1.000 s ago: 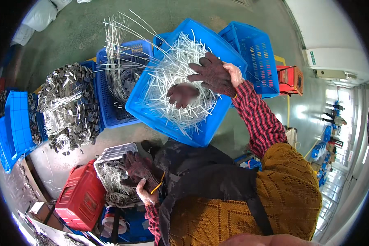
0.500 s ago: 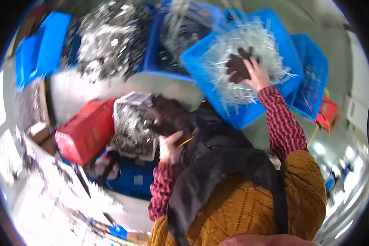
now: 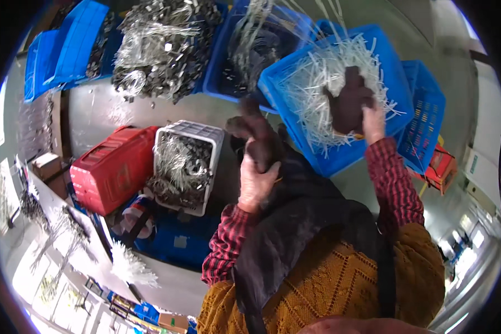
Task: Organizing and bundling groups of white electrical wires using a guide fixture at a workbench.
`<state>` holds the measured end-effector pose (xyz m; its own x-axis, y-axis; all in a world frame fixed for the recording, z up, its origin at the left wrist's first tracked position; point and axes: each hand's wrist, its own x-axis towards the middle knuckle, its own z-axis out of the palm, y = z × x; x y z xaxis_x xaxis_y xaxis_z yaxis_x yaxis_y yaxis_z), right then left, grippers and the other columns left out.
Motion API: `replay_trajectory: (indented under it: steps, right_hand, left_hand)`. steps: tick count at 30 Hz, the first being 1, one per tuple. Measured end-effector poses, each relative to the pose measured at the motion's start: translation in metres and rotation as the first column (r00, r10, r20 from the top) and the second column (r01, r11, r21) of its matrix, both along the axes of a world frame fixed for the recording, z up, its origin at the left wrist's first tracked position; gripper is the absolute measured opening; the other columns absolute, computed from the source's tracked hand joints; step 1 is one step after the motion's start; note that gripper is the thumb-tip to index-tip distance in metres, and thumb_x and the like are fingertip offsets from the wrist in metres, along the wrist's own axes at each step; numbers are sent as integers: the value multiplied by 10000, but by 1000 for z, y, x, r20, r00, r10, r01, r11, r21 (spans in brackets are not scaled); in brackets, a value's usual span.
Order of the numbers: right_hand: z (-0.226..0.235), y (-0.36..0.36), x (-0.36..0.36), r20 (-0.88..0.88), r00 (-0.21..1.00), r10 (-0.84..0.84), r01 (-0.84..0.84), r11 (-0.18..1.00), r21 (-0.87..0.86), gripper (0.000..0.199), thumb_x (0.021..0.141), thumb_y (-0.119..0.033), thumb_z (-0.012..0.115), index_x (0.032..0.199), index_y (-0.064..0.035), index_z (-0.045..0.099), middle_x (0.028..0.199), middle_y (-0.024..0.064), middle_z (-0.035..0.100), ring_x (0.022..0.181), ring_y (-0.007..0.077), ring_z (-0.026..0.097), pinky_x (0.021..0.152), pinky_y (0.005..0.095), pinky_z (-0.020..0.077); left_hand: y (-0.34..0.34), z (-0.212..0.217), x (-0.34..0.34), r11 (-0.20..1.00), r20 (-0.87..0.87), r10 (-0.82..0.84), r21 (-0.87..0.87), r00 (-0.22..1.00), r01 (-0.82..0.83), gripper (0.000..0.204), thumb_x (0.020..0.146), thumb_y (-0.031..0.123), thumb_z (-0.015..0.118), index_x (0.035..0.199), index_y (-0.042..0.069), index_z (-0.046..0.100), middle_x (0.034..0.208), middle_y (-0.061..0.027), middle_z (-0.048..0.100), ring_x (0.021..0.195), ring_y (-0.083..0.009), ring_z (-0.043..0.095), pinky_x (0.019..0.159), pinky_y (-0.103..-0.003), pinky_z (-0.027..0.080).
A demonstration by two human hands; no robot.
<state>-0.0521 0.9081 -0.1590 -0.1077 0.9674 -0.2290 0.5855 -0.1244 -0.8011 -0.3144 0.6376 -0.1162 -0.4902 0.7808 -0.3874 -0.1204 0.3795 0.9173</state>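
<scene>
The right hand (image 3: 353, 108), in a dark glove, is reaching into the tilted blue crate (image 3: 398, 78) and closing around a bunch of the white plastic strips (image 3: 317, 83) that are filling it — the fingers are curling into the pile, gripping strips rather than lying flat. The left hand (image 3: 256, 150), also dark-gloved at the fingers, is hovering in the air nearer the body, just right of a white basket (image 3: 197, 133) that is holding a tangle of clear and dark pieces; its fingers are loosely bent, holding nothing that can be made out. A red plastic case (image 3: 114, 167) is sitting just beside the white basket on its left. Farther off, another blue crate (image 3: 220, 78) is holding long pale strips, and a heap of dark parts with clear loops (image 3: 156, 50) is lying next to it — an empty-looking blue lattice crate (image 3: 426, 117) is standing to the right of the tilted one.
</scene>
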Motion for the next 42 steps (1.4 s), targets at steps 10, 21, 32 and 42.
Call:
replay_trajectory:
  steps: [10, 21, 32, 42]
  right_hand:
    - [143, -99, -143, 682, 572, 455, -751, 625, 214, 627, 891, -489, 510, 1396, -122, 440, 1286, 155, 498, 1228, 368, 485, 1025, 552, 380]
    - [73, -99, -111, 997, 74, -26, -639, 766, 67, 422, 963, -387, 413, 1317, -156, 409, 1296, 72, 476, 1233, 234, 442, 1150, 484, 260]
    - [62, -97, -139, 678, 730, -86, 98, 995, 21, 795, 888, -646, 419, 1485, -127, 339, 1495, 116, 381, 1415, 334, 230, 1148, 573, 131]
    - [16, -78, 55, -223, 819, -528, 413, 813, -410, 426, 928, -241, 460, 1276, -16, 556, 1215, 134, 634, 1103, 314, 597, 988, 419, 464]
  left_hand:
    - [53, 16, 34, 983, 956, -101, 139, 276, -122, 720, 742, 84, 583, 1435, -20, 414, 1378, -129, 543, 1275, -269, 511, 1120, -387, 361]
    - [71, 39, 40, 980, 840, 6, 103, 543, -170, 665, 733, 73, 655, 1368, -16, 478, 1146, -92, 632, 1041, -257, 613, 920, -369, 485]
    - [81, 35, 104, 593, -774, -461, 95, 434, 800, 758, 681, 292, 776, 1386, 212, 511, 1320, -174, 476, 1173, -328, 504, 1000, -500, 412]
    - [84, 21, 104, 802, -426, -377, 294, 822, 520, 570, 728, -90, 584, 1283, 37, 588, 1131, -194, 648, 988, -367, 650, 870, -393, 528]
